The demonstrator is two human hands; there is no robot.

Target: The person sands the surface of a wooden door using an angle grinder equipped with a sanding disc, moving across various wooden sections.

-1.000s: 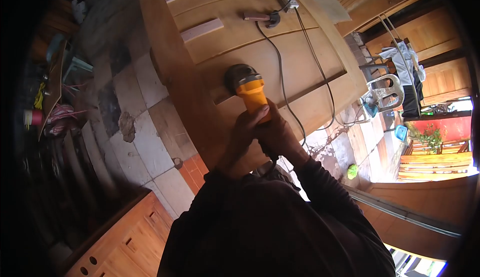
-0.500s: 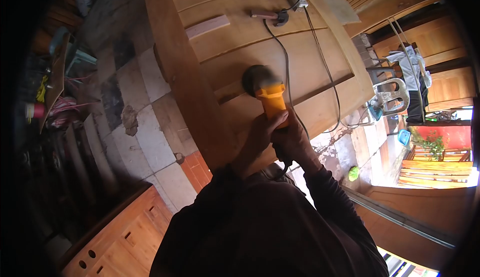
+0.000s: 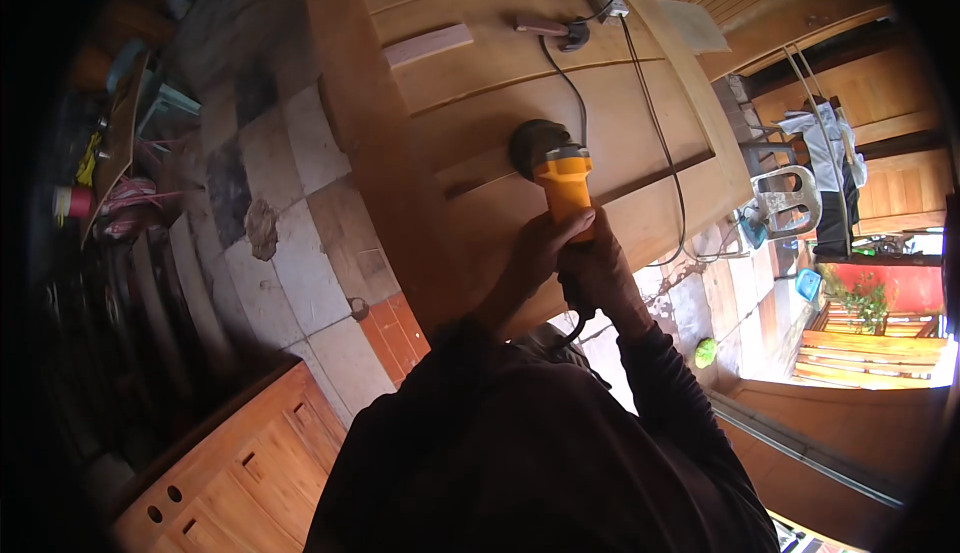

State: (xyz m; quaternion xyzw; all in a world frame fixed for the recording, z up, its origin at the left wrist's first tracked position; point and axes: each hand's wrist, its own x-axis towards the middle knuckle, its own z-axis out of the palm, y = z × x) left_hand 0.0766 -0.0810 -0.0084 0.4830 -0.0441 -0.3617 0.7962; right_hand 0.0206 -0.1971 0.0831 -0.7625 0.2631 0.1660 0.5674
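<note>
A yellow angle grinder [image 3: 566, 191] with a dark round disc [image 3: 524, 149] is held over a wooden panel door [image 3: 530, 88], its disc at the recessed panel nearest me. My left hand [image 3: 548, 243] is closed around the grinder's body from the left, thumb on top. My right hand [image 3: 603, 271] wraps the rear of the body from the right. A black cord [image 3: 578, 325] hangs from the rear end beside my right hand. Whether the disc touches the wood I cannot tell.
On the door lie pale wood strips [image 3: 428, 45], a hammer-like tool [image 3: 555, 30], and a socket [image 3: 615, 1] with trailing cords. A plastic chair [image 3: 790, 203] stands to the right. Another wooden door [image 3: 245, 463] is at lower left. Worn tiles [image 3: 290, 263] cover the floor.
The view has shifted slightly, so the door appears a little up and right. The grinder and both hands have moved slightly right in view; the grinder's head looks less blurred.
</note>
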